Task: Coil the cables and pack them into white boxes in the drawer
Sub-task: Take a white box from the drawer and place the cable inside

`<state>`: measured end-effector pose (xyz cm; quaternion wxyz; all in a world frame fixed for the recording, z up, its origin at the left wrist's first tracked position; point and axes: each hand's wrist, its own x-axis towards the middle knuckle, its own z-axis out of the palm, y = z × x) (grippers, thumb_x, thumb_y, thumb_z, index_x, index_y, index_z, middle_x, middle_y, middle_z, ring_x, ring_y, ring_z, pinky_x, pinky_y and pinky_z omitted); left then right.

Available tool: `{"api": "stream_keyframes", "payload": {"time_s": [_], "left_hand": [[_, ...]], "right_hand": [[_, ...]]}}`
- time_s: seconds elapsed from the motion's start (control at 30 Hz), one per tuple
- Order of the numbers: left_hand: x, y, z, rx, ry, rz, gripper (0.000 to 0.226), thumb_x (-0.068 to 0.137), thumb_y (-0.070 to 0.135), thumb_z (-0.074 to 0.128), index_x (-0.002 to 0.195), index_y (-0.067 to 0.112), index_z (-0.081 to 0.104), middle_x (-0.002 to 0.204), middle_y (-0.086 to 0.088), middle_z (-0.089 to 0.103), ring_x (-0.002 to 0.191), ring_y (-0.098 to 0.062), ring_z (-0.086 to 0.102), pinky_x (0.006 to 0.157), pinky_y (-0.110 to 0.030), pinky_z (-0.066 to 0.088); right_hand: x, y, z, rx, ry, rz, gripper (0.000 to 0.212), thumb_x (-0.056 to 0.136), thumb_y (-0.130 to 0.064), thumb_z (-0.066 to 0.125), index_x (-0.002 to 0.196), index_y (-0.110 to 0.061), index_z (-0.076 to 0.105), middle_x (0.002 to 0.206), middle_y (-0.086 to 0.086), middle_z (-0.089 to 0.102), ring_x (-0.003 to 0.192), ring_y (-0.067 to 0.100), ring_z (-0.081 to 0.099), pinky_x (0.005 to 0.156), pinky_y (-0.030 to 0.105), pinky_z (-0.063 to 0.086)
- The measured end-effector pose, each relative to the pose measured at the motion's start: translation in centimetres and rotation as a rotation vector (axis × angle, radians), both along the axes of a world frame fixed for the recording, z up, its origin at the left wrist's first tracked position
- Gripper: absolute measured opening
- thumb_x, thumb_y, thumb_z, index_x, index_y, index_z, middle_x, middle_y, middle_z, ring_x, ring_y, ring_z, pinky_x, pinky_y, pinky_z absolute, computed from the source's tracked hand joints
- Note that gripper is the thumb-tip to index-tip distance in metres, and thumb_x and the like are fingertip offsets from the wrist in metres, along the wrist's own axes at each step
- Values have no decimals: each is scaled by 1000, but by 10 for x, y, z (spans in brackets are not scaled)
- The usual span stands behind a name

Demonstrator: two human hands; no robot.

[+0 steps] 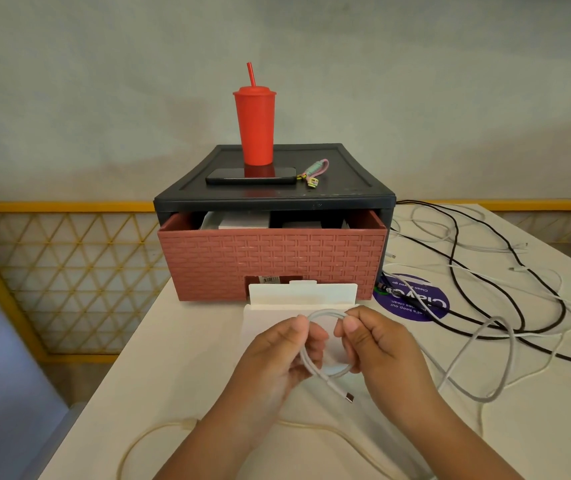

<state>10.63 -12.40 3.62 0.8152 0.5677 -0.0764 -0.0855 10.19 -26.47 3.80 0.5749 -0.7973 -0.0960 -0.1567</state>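
I see a plain grey-white wall (415,81) behind the white table (180,358); left of the table, a yellow-framed lattice railing (62,271) and pale floor.

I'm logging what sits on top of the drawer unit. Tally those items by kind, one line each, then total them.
Red tumbler with straw: 1
Black phone: 1
Pink and green lanyard strap: 1
Total: 3, all on the black lid
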Motion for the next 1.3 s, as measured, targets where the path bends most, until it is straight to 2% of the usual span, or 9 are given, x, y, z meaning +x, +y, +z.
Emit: {"api": "stream_keyframes", "payload": {"time_s": [0.13,0.23,0.37,0.57,0.77,0.93,1.1,1.17,1.3], "left_hand": [[0,0,0,247,-88,21,23,65,29,64,86,21,67,70,8,62,68,-6,58,69,-18,51],[-3,-3,1,319,-107,27,23,58,22,70,81,22,67,66,8,61,67,-9,55,66,-19,49],[-5,-1,4,228,-13,-58,8,56,19,73,57,22,66,61,4,58,58,-7,54,60,-19,49],[-7,2,9,58,137,-220,23,61,34,74,52,15,66,73,2,62,65,-6,59,61,-24,50],[-7,6,8,-77,181,-332,50,41,53,87,61,11,70,77,2,63,65,-10,58,62,-27,50],[-9,3,10,-25,191,-286,30,69,40,61,56,13,66,77,1,62,67,-11,55,64,-27,48],[-6,3,8,137,92,-175,9,63,17,67,69,18,74,71,-1,61,55,-7,54,56,-18,47],[-4,3,8,211,55,-115,16,59,11,67,72,19,74,67,-1,61,47,-7,48,49,-17,42],[-2,5,11,317,-31,-25,18,61,6,67,76,15,68,61,1,58,39,-8,39,43,-17,35]], "right_hand": [[1,-4,2,14,-2,-90,32,95,-15,46,66,-23,57,50,-10,52,49,4,44,55,27,41],[1,-4,2,10,7,-127,31,96,-18,45,67,-22,58,52,-11,53,50,3,45,57,35,44],[-2,-2,4,-38,-38,-142,25,84,-37,41,67,-25,56,55,-11,55,52,5,47,59,43,48],[-3,0,2,-124,-159,-137,33,77,-55,34,68,-30,53,64,-3,56,57,19,50,53,32,41],[-1,-2,1,-140,-187,-113,33,77,-60,31,75,-36,54,66,0,57,55,19,50,51,30,40],[0,-4,-2,-136,-178,-130,36,77,-59,31,66,-33,53,59,-3,54,51,12,47,48,29,38],[2,-12,1,-96,-188,-237,33,82,-51,38,69,-26,55,59,-12,54,53,8,46,47,22,34],[3,-14,2,-74,-172,-268,29,84,-43,39,69,-25,56,58,-12,54,53,8,46,47,27,37],[1,-14,5,-79,-160,-272,38,80,-54,36,70,-24,56,60,-10,54,53,8,45,50,39,43]]}}
